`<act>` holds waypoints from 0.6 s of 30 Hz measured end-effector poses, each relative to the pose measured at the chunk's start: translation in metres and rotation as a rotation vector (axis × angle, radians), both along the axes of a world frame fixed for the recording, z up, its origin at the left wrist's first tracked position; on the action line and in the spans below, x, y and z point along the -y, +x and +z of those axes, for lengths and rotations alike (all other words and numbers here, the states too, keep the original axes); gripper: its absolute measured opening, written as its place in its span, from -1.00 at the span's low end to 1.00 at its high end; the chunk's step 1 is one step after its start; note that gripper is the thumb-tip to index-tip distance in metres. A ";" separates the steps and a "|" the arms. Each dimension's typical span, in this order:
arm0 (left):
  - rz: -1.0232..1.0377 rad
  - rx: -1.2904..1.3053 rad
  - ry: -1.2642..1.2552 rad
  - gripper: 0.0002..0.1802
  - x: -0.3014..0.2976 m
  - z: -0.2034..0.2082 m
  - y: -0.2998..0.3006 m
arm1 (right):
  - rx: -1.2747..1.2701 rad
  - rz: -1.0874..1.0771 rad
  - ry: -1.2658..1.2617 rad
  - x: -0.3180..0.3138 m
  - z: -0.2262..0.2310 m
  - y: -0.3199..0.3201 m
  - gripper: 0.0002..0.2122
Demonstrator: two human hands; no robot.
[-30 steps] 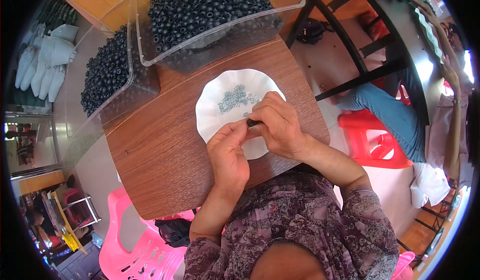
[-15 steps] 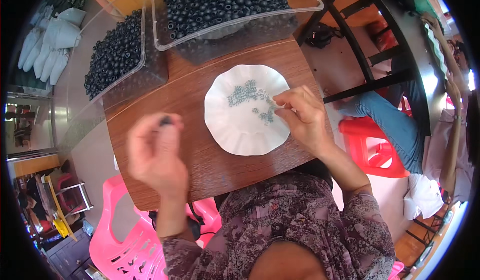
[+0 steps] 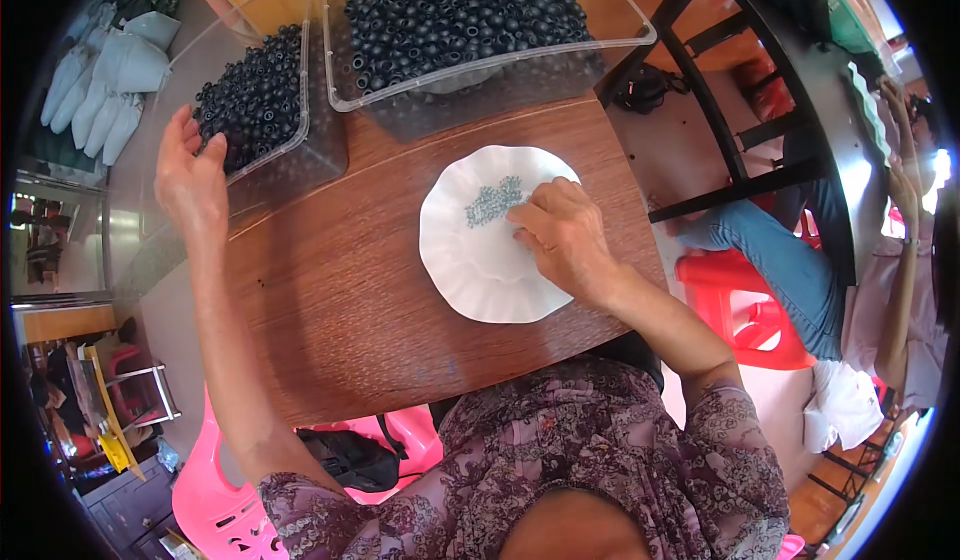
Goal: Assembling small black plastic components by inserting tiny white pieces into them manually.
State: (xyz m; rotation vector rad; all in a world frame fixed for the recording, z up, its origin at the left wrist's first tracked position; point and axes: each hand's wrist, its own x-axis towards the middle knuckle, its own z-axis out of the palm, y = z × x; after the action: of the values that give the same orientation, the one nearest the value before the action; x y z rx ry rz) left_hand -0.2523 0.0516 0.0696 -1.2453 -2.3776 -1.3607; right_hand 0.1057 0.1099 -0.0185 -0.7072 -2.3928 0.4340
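My left hand (image 3: pixel 195 175) is at the left-hand clear bin (image 3: pixel 298 145), which holds many small dark hollow round pieces (image 3: pixel 255 100). Its fingers and thumb stand apart around the near left corner, and nothing shows between them. On the brown wooden table sits a white wavy-edged plate (image 3: pixel 480 285) with a patch of tiny pale green translucent bits (image 3: pixel 494 201). Over the plate's right half, my right hand (image 3: pixel 568 240) has its fingertips pinched together just right of the bits. Whatever those fingertips may hold is hidden.
A larger clear bin (image 3: pixel 480 58) of the same dark pieces stands at the table's far side. A pink chair (image 3: pixel 225 505) with a black bag (image 3: pixel 350 457) is at the lower left. On the right are a black table frame (image 3: pixel 740 175), a red stool (image 3: pixel 735 305) and another person (image 3: pixel 890 300).
My left hand, which held a small dark piece over the table, has moved far left to the left bin and opened. My right hand has moved left and lower over the plate.
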 end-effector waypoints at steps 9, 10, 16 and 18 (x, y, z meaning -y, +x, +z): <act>-0.220 -0.267 0.155 -0.63 0.018 -0.003 0.093 | 0.133 0.026 0.127 -0.008 -0.004 -0.017 -0.84; -0.263 -0.230 0.157 -0.64 0.020 -0.005 0.100 | 0.127 0.020 0.120 -0.007 -0.004 -0.017 -0.85; -0.425 -0.223 0.176 -0.66 0.013 -0.008 0.130 | 0.130 0.065 0.115 -0.004 -0.004 -0.016 -0.84; -0.490 -0.204 0.219 -0.65 0.007 -0.008 0.138 | 0.130 0.068 0.101 -0.007 -0.006 -0.014 -0.83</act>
State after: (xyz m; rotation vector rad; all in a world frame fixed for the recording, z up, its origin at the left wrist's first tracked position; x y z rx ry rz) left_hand -0.1143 0.0447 0.0618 -1.8704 -1.7994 -1.4742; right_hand 0.0914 0.1167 -0.0248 -0.6269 -2.5472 0.3005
